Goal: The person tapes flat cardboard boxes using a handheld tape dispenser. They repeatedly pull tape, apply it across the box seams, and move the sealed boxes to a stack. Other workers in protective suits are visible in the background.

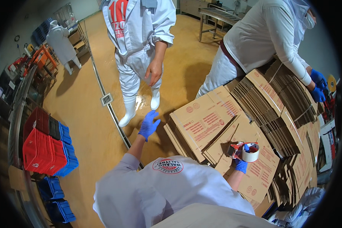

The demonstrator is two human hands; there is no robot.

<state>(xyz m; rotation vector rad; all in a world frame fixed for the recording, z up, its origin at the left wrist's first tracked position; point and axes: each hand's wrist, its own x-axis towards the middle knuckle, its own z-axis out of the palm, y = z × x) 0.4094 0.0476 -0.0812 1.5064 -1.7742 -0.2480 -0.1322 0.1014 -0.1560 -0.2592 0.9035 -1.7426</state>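
My left hand (149, 125), in a blue glove, is held out over the floor with its fingers spread and nothing in it. In my blue-gloved right hand (241, 165) is a red tape dispenser (237, 150) with a roll of pale tape (250, 153) on it. The dispenser is over a flat brown carton (254, 171) with red print. More flattened cartons (205, 121) lie in a pile beside it, left of the dispenser. Most of my right fingers are hidden behind the dispenser and roll.
Bundled cartons (264, 114) stand on edge at the right. One person (138, 57) in white faces me; another (258, 38) leans over the cartons with blue gloves. Red crates (41, 150) and blue crates (59, 211) are at left. A drain grate (106, 99) crosses the floor.
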